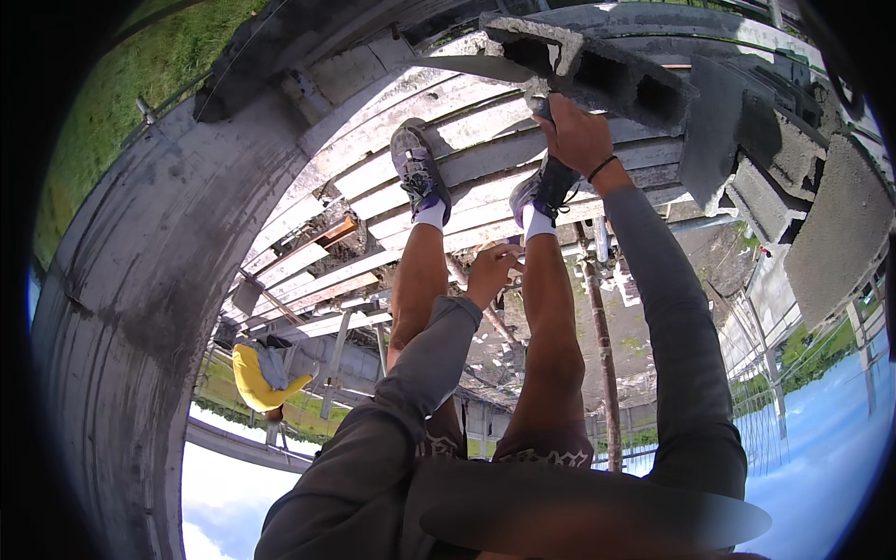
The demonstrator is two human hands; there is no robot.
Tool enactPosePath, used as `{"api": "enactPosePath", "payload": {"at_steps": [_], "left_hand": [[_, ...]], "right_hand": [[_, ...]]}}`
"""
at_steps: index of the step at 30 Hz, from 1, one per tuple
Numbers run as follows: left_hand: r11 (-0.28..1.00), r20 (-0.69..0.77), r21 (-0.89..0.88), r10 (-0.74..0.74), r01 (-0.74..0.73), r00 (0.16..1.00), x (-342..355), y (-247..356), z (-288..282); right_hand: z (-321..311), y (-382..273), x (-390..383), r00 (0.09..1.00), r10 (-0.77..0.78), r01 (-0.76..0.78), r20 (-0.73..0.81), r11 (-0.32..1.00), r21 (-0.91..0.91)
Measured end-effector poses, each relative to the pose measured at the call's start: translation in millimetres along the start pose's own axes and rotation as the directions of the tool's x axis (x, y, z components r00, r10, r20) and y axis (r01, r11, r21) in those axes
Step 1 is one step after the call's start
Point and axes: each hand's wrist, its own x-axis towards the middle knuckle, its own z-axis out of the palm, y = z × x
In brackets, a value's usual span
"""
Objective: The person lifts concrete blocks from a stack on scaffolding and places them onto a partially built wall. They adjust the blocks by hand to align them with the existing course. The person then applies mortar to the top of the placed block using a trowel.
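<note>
A: Nearest, a dark blurred shape [551, 499] crosses the lower edge, with grey sleeves [686, 327] reaching beyond it; where are the hands?

B: The left hand [490, 275] appears between the shins [546, 308], fingers bent into a narrow curl; I can't tell whether they hold anything

A: And the right hand [581, 140]?

B: Farther out, past the right sneaker [553, 187], fingers wrapped around a dark-grey piece [541, 109], perhaps a handle, at the near left end of a hollow concrete block [627, 86]

A: Which step is that?

B: Work at the block's end, I'd judge; the next move calls for a firm grip and steady footing on the gapped wooden planks [481, 168]

A: Anyone else?

B: Far left, well apart, a worker in yellow [257, 373]
</note>
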Motion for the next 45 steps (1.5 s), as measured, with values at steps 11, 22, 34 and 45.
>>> {"api": "enactPosePath", "payload": {"at_steps": [11,22,34,45], "left_hand": [[0.997,0.006,0.068,0.019,-0.020,1.000,-2,5,0],[0.998,-0.005,0.031,0.049,-0.049,0.999,-1,2,-1],[0.999,0.014,0.045,-0.004,0.003,1.000,-1,3,0],[0.998,0.016,0.047,0.045,-0.045,0.999,-2,5,0]], "right_hand": [[6,-22,-3,0.981,0.183,-0.181,0.061,0.983,-0.037],[-2,-26,2,0.995,0.080,-0.084,0.067,0.995,0.056],[-8,-25,26,0.994,0.109,-0.107,0.001,0.972,0.209],[-14,-10,37,0.963,0.190,-0.206,0.193,0.976,0.068]]}}
